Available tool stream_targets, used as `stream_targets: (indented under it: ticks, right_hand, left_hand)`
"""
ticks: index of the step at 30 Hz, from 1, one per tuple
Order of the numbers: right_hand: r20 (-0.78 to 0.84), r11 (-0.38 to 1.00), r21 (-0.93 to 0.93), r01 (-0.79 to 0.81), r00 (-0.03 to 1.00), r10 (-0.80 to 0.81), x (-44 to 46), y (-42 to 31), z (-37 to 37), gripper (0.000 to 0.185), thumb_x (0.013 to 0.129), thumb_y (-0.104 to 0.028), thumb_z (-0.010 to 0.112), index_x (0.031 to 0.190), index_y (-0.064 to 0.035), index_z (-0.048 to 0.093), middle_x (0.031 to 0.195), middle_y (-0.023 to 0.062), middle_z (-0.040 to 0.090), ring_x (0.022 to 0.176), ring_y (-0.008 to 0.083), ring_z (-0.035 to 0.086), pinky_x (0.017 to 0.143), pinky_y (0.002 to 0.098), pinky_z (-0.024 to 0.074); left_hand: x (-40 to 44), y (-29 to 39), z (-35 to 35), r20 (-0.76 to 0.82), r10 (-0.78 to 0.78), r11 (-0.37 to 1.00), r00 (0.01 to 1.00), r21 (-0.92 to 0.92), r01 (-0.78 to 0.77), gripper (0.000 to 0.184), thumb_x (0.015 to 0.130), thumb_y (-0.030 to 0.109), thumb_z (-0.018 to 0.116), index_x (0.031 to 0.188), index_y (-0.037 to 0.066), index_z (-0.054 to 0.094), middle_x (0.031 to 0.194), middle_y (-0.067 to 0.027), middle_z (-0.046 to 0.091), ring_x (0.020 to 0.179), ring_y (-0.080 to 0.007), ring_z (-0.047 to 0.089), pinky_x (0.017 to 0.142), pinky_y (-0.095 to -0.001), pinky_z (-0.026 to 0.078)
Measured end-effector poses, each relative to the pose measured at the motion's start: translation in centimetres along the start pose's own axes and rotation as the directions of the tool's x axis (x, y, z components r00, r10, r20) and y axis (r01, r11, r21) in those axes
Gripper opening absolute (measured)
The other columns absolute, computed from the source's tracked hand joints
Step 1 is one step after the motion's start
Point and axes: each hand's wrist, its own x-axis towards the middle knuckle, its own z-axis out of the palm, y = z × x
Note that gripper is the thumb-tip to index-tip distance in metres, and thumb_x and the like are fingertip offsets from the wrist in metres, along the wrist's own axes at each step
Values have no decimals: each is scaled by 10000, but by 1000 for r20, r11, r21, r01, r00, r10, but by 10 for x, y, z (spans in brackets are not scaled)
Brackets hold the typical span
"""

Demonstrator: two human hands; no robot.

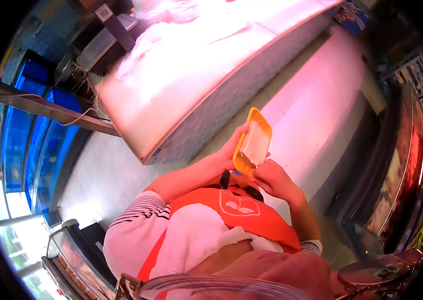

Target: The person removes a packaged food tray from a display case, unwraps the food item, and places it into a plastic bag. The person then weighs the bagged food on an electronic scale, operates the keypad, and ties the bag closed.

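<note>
A yellow food tray [254, 142] with a pale, whitish inside is held up tilted in front of my chest. My left hand [232, 149] is closed around its left side, with part of the fingers hidden behind it. At the tray's lower right corner, my right hand [273, 178] has its fingers bent and pressed together against the edge. Whether a film or label lies between those fingers is too small to tell. Beneath both hands is the red apron [244, 205] with a white print.
A tiled counter [159, 135] under bright pink light stands ahead, with a dark upright device [115, 27] at its far left. Blue tanks [39, 135] line the left. A display case [396, 185] runs along the right. Glasses [381, 272] show at the bottom.
</note>
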Motion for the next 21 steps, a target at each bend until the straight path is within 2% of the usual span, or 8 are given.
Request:
stream_targets:
  ticks: [3, 10, 12, 13, 15, 18, 21]
  right_hand:
    - [-10, 995, 35, 97, 995, -96, 12, 28, -51, 172, 768, -108, 600, 667, -60, 471, 612, 88, 439, 600, 277, 448, 639, 350, 385]
    - [-23, 944, 102, 314, 949, -314, 52, 102, -113, 178, 701, -73, 628, 620, -57, 470, 564, 60, 448, 539, 246, 455, 628, 329, 402]
    - [-17, 938, 101, 330, 944, -330, 67, 118, -123, 176, 649, -29, 632, 583, -56, 471, 539, 53, 429, 522, 245, 454, 688, 342, 436]
    - [-19, 937, 99, 335, 942, -335, 75, 125, -126, 179, 623, -7, 634, 565, -56, 472, 527, 50, 419, 513, 245, 454, 718, 348, 452]
    - [-60, 919, 72, 388, 921, -385, 96, 140, -131, 176, 594, 7, 622, 559, -59, 463, 525, 47, 408, 502, 241, 438, 706, 347, 454]
    - [-104, 911, 28, 411, 908, -406, 126, 166, -137, 182, 568, 15, 610, 547, -64, 447, 518, 44, 389, 485, 234, 413, 695, 349, 455]
    - [-147, 916, 4, 401, 906, -396, 164, 181, -151, 196, 563, 11, 609, 535, -69, 432, 510, 41, 375, 473, 227, 396, 659, 341, 446]
  left_hand:
    - [38, 13, 36, -77, 138, 988, 987, 81, -131, 663, 764, 581, 489, 1133, 31, 469, 963, -182, 572, 848, -325, 591, 737, -435, 500]
    - [96, 47, 50, -48, 328, 944, 943, -30, -330, 646, 782, 563, 459, 1148, 31, 469, 1005, -174, 569, 891, -325, 579, 774, -412, 482]
    - [108, 60, 41, 10, 363, 930, 932, -65, -362, 658, 805, 558, 412, 1192, 26, 442, 1057, -181, 558, 947, -349, 559, 817, -435, 463]
    - [113, 68, 36, -7, 397, 914, 918, -80, -397, 646, 803, 556, 420, 1180, 33, 453, 1051, -170, 563, 937, -329, 565, 811, -425, 466]
    - [123, 85, 30, -36, 451, 886, 892, -107, -452, 621, 798, 553, 435, 1155, 47, 475, 1037, -148, 572, 916, -289, 577, 800, -406, 471]
    - [134, 117, 41, -167, 502, 851, 848, -78, -519, 594, 736, 568, 534, 1056, 67, 521, 953, -95, 593, 834, -240, 592, 748, -383, 484]
    - [146, 156, 47, -160, 546, 823, 822, -80, -562, 607, 717, 568, 559, 1060, 69, 520, 949, -98, 591, 840, -255, 590, 755, -390, 479]
